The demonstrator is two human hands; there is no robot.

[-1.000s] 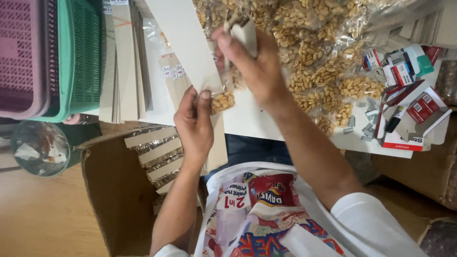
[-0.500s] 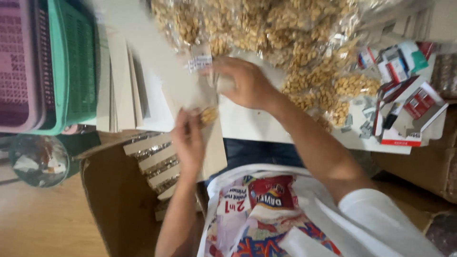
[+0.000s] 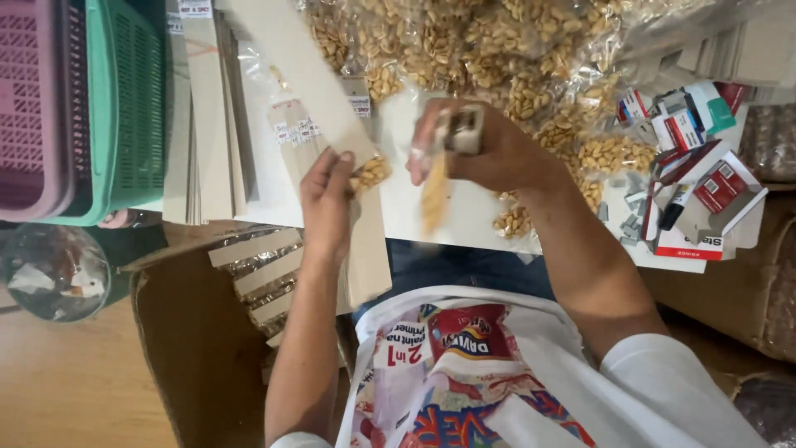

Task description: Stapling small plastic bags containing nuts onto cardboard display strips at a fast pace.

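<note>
My left hand (image 3: 326, 199) pinches the lower end of a long grey cardboard strip (image 3: 298, 75), where a small clear packet of peanuts (image 3: 370, 172) is fixed to it. My right hand (image 3: 489, 153) is closed around a small stapler (image 3: 464, 129) together with another clear peanut packet (image 3: 434, 192) that hangs blurred below the fingers. A big heap of peanut packets (image 3: 497, 50) lies on the white table (image 3: 398, 207) just beyond both hands.
Green (image 3: 124, 108) and pink (image 3: 33, 99) plastic baskets stand at the left beside stacked cardboard strips (image 3: 207, 116). An open carton (image 3: 207, 332) with finished strips sits below the table. Staple boxes (image 3: 705, 166) clutter the right. A clear bag (image 3: 54, 270) lies on the floor.
My right hand dropped from the far heap toward me, now carrying a peanut packet with the stapler. My left hand stayed on the strip's end.
</note>
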